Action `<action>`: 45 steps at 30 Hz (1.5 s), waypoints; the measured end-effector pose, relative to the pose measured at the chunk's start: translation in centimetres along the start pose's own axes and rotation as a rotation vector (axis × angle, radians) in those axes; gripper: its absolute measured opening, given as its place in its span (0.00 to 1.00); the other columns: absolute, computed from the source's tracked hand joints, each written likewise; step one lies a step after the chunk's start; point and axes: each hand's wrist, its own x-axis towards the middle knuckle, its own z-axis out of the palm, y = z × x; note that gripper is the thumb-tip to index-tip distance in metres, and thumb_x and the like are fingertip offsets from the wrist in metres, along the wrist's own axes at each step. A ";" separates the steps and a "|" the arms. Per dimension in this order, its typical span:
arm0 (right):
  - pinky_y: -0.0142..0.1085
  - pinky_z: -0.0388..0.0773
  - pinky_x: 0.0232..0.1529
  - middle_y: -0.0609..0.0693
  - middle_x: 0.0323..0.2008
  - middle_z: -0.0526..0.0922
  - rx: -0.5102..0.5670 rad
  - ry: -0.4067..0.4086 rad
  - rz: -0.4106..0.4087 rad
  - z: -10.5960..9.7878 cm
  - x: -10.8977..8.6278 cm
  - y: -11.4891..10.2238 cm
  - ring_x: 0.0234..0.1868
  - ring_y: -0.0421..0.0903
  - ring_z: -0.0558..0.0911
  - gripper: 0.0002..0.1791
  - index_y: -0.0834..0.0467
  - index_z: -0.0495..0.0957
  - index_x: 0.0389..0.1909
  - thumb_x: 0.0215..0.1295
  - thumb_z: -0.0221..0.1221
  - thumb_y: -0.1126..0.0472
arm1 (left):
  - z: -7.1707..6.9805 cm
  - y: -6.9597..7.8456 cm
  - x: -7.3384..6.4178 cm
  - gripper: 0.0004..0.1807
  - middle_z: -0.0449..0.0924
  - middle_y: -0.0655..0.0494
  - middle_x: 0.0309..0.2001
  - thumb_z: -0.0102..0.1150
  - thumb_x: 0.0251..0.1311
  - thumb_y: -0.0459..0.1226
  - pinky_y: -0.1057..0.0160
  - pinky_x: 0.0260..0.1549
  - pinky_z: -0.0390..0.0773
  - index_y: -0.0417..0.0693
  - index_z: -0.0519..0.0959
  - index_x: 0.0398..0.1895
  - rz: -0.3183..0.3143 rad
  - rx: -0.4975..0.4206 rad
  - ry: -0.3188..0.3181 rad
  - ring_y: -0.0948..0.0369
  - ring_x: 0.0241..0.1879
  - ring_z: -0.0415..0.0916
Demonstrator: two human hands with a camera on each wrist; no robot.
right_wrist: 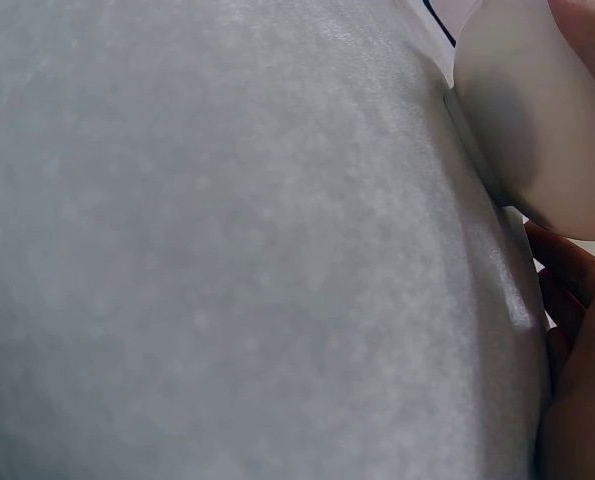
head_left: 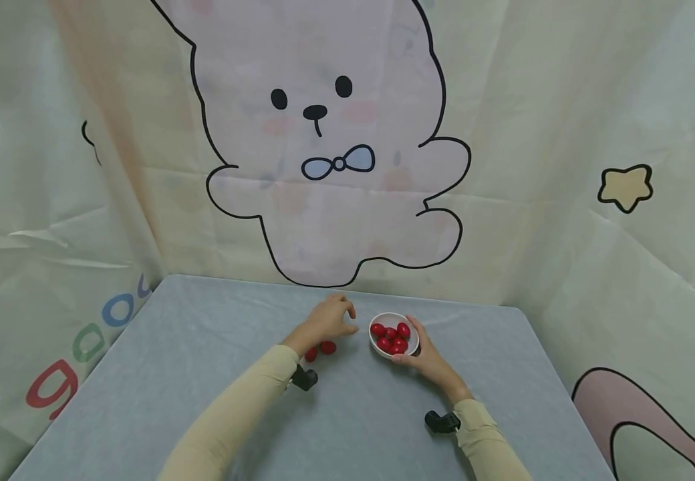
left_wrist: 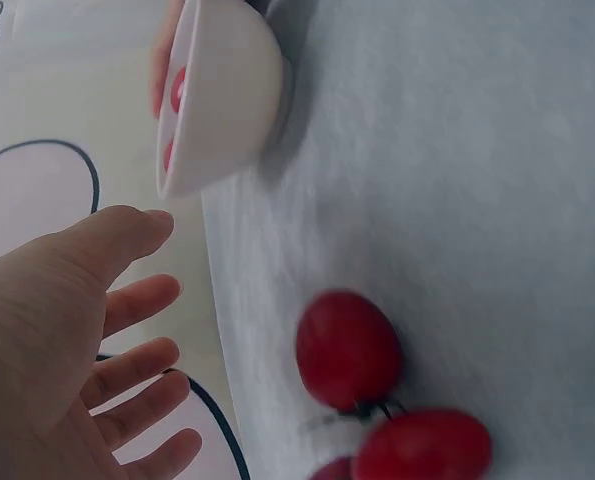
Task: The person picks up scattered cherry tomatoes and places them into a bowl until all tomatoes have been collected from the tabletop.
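A white bowl (head_left: pixel 373 344) with several red cherry tomatoes (head_left: pixel 390 339) inside stands on the table. My right hand (head_left: pixel 428 361) grips its right side, thumb at the near rim and fingers round the far side. In the right wrist view the bowl (right_wrist: pixel 537 120) shows its outer wall and base. To the left of the bowl, my left hand (head_left: pixel 325 319) hovers with nothing in it, its fingers loosely bent in the left wrist view. Loose cherry tomatoes (head_left: pixel 327 347) lie on the cloth beside the left wrist; one (left_wrist: pixel 347 348) shows a bit of green stem near it.
A grey-blue cloth (head_left: pixel 353 427) covers the table. Behind it hangs a pale curtain (head_left: pixel 504 254) printed with a bear, with more printed fabric at both sides. Each wrist carries a small black camera (head_left: pixel 442 421).
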 end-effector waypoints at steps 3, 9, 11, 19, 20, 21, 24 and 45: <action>0.63 0.48 0.69 0.52 0.74 0.48 0.003 -0.009 0.008 0.0 -0.2 -0.2 0.75 0.56 0.48 0.57 0.37 0.42 0.72 0.47 0.71 0.49 | -0.1 -0.9 -0.5 0.17 0.73 0.55 0.52 0.64 0.54 0.52 0.54 0.47 0.74 0.53 0.81 0.41 -0.019 -0.016 -0.002 0.56 0.51 0.69; 0.62 0.47 0.70 0.53 0.74 0.49 0.017 -0.007 0.004 0.2 -0.4 -0.3 0.75 0.56 0.48 0.56 0.39 0.43 0.72 0.48 0.71 0.51 | -0.2 -2.6 -1.5 0.17 0.73 0.55 0.52 0.64 0.53 0.52 0.53 0.48 0.74 0.53 0.81 0.40 -0.033 -0.009 0.006 0.54 0.54 0.69; 0.63 0.46 0.69 0.53 0.74 0.49 0.021 -0.003 0.000 0.2 -0.3 -0.3 0.75 0.56 0.48 0.56 0.39 0.43 0.72 0.48 0.70 0.51 | -0.2 -3.2 -1.8 0.17 0.74 0.54 0.52 0.64 0.53 0.52 0.53 0.47 0.75 0.54 0.81 0.40 -0.032 -0.005 0.007 0.54 0.53 0.69; 0.62 0.47 0.69 0.52 0.74 0.49 0.002 -0.006 -0.003 0.1 -0.2 -0.1 0.75 0.56 0.48 0.57 0.38 0.42 0.72 0.47 0.71 0.49 | -0.1 -5.1 -3.0 0.15 0.74 0.53 0.53 0.64 0.53 0.52 0.52 0.45 0.74 0.55 0.82 0.38 -0.085 -0.016 0.007 0.53 0.53 0.70; 0.62 0.47 0.69 0.52 0.74 0.49 0.004 -0.009 -0.006 0.1 -0.2 0.0 0.75 0.56 0.48 0.57 0.38 0.42 0.72 0.47 0.71 0.49 | -0.1 -5.4 -3.2 0.15 0.74 0.53 0.53 0.65 0.53 0.52 0.53 0.45 0.75 0.55 0.82 0.37 -0.087 -0.017 0.009 0.53 0.52 0.70; 0.62 0.46 0.70 0.52 0.74 0.49 0.011 -0.009 -0.009 0.1 -0.1 0.1 0.75 0.55 0.49 0.57 0.38 0.42 0.72 0.47 0.71 0.49 | -0.1 -5.6 -3.3 0.15 0.75 0.54 0.52 0.64 0.53 0.52 0.53 0.44 0.75 0.55 0.82 0.37 -0.090 -0.014 0.011 0.54 0.52 0.70; 0.61 0.46 0.70 0.53 0.74 0.49 0.026 -0.010 -0.020 0.1 0.0 0.2 0.75 0.55 0.49 0.57 0.39 0.42 0.72 0.48 0.71 0.52 | -0.1 -6.1 -3.8 0.14 0.75 0.54 0.51 0.65 0.53 0.51 0.54 0.44 0.74 0.54 0.81 0.37 -0.092 -0.020 0.019 0.54 0.50 0.71; 0.61 0.46 0.70 0.59 0.73 0.50 0.065 -0.027 -0.036 -0.4 -1.4 -3.0 0.75 0.59 0.49 0.57 0.51 0.43 0.74 0.48 0.71 0.57 | 0.3 -8.1 -5.0 0.17 0.76 0.54 0.47 0.67 0.49 0.53 0.56 0.42 0.73 0.55 0.81 0.36 -0.136 -0.006 0.008 0.58 0.43 0.69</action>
